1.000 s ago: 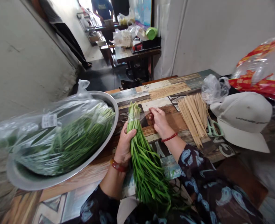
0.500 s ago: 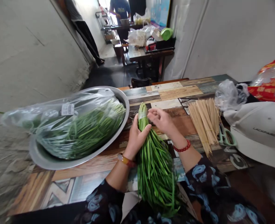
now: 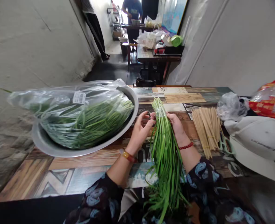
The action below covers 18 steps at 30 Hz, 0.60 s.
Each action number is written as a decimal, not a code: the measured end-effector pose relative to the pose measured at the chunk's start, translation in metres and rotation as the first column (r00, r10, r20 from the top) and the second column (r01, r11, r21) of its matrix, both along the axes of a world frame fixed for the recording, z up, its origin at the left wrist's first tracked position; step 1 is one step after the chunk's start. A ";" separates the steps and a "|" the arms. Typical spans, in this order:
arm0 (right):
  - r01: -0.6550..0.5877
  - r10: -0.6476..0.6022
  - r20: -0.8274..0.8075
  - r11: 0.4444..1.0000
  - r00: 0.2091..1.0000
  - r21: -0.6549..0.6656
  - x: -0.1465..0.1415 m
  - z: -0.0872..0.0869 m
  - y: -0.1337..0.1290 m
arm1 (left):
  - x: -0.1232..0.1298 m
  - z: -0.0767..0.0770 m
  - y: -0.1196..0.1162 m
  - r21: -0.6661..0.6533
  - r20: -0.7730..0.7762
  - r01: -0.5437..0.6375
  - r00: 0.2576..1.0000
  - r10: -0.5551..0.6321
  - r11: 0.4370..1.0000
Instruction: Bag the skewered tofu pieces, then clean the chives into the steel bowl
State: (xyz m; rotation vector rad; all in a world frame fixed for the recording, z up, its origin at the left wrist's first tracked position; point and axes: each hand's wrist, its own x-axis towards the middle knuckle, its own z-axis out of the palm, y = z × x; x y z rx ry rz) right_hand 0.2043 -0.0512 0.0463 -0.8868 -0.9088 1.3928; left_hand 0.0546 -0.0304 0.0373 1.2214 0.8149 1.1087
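Note:
A bunch of garlic chives [image 3: 166, 149] hangs down over the table edge toward my lap, its pale stem ends up and bound with clear tape. My right hand [image 3: 176, 124] is wrapped round the bunch just below the stem ends, with fingertips showing on its left side. My left hand [image 3: 142, 129] is beside the bunch on the left, its thumb and fingers curved and apart, close to the right fingertips. Left of it, more chives lie inside a clear plastic bag [image 3: 78, 97] in a large metal basin [image 3: 134, 119].
Bamboo skewers [image 3: 206, 129] lie on the patterned table [image 3: 88, 160] at right, next to green-handled scissors [image 3: 228, 146], a white cap [image 3: 256, 140] and a crumpled plastic bag [image 3: 232, 105]. Farther back are another loaded table [image 3: 146, 56] and people [image 3: 132, 11] standing.
My left hand has let go of the bunch and moved to its left side. My right hand has taken hold of it from the right. The view has shifted.

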 end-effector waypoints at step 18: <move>0.232 -0.482 0.536 0.853 0.693 0.468 0.010 -0.007 0.002 | 0.007 -0.008 -0.004 0.056 -0.286 0.033 0.958 -0.016 0.998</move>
